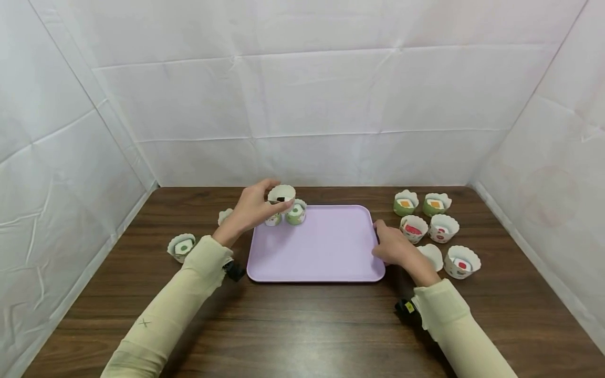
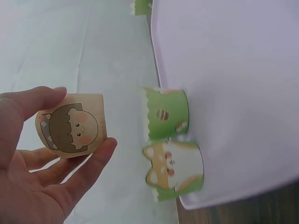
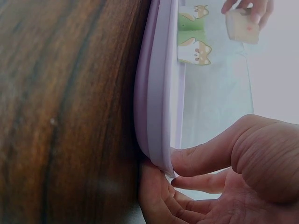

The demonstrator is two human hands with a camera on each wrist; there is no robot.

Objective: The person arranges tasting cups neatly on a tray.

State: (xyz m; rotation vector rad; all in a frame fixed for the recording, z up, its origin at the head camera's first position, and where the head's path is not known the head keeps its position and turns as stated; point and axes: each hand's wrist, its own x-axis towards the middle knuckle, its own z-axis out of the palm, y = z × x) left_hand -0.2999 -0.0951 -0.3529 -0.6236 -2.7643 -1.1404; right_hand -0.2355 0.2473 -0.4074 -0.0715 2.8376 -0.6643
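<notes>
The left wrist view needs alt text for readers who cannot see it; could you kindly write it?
The left hand holds a tan cup with a cartoon face, near a green cup and an animal-faced cup on a lilac tray.

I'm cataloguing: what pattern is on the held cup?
The held cup shows a brown-haired cartoon face, best in left wrist view.

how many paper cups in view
11 in view: one cup in the left hand, two cups at the far left of the tray, two cups left of it, six cups right of it. Others may be hidden.
</notes>
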